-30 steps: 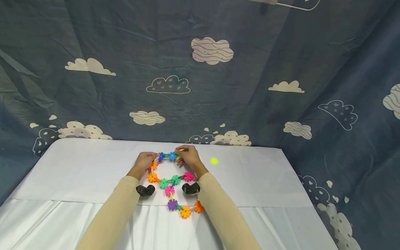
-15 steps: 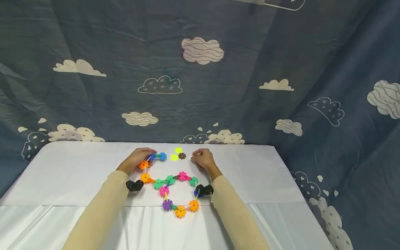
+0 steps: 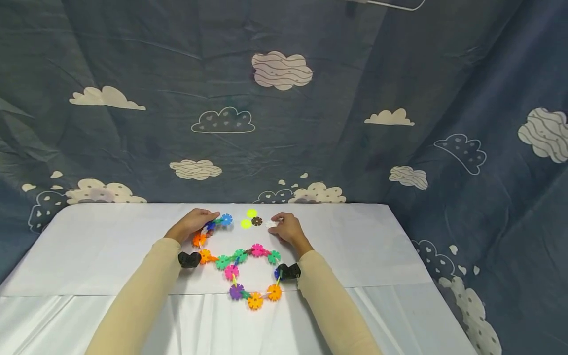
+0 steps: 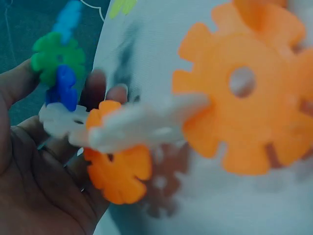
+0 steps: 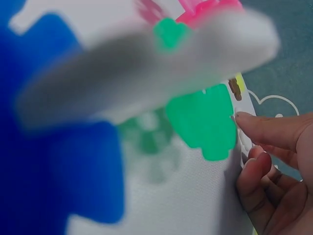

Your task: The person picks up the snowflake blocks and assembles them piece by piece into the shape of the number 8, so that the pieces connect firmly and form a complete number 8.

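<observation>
A chain of colourful notched flower discs lies on the white table. My left hand (image 3: 194, 224) holds its upper left end, near a green disc (image 4: 58, 58) and a dark blue disc (image 4: 66, 88). A light blue disc (image 3: 226, 219) forms the tip, and an orange disc (image 4: 120, 171) hangs beside the palm. Further right, my right hand (image 3: 287, 229) pinches a loose white disc (image 3: 268, 224) between thumb and fingers; in the right wrist view the white disc (image 5: 244, 139) is partly hidden by them. The chain's lower part loops round through a pink disc (image 3: 231, 272) and a purple disc (image 3: 237, 292).
Between the hands lie a loose brown disc (image 3: 257, 221) and two loose yellow discs, one upper (image 3: 252, 213) and one lower (image 3: 246, 224). Behind the table (image 3: 346, 246) hangs a dark curtain (image 3: 337, 148) with cloud prints. Black wrist cameras sit close above the chain.
My right hand has left the chain's end and moved right to the white disc, uncovering the yellow and brown discs. The left hand has tilted the chain's end and bent it leftward.
</observation>
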Demonstrator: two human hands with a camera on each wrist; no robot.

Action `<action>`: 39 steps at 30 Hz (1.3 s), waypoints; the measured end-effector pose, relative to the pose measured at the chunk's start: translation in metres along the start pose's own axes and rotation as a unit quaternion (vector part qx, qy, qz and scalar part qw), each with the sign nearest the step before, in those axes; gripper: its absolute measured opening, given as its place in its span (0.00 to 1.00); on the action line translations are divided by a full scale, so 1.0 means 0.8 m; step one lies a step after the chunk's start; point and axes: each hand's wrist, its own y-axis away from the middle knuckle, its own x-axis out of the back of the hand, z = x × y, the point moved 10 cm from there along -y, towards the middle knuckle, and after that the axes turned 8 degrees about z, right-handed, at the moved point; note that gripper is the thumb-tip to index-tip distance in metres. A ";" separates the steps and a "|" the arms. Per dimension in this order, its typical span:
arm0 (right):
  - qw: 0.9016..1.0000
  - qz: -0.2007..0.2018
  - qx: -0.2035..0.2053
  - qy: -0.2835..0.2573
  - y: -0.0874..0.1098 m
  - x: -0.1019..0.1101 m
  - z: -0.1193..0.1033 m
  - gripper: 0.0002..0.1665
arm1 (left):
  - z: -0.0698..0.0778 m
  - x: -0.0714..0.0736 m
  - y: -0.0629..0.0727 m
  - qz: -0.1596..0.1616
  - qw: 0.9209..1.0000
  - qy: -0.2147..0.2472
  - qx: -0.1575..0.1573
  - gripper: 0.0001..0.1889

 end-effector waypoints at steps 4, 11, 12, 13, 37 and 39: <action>1.000 -0.002 -0.015 0.009 -0.001 -0.002 0.003 0.17 | 0.002 -0.003 -0.003 -0.016 0.999 0.032 0.006 0.22; 1.000 -0.001 -0.024 0.014 -0.002 -0.003 0.000 0.13 | 0.006 -0.005 -0.005 -0.039 0.998 0.051 0.007 0.22; 1.000 -0.001 -0.024 0.013 -0.001 -0.004 -0.001 0.13 | 0.006 -0.004 -0.005 -0.043 0.998 0.053 0.008 0.21; 1.000 -0.001 -0.025 0.012 -0.001 -0.004 -0.002 0.13 | 0.006 -0.003 -0.004 -0.044 0.998 0.053 0.008 0.20; 0.981 -0.076 0.093 -0.151 0.028 -0.028 -0.094 0.06 | -0.039 0.008 0.016 0.003 0.990 0.138 0.015 0.15; 0.979 -0.088 0.119 -0.143 0.039 -0.045 -0.112 0.06 | -0.041 0.009 0.017 0.015 0.990 0.137 0.018 0.15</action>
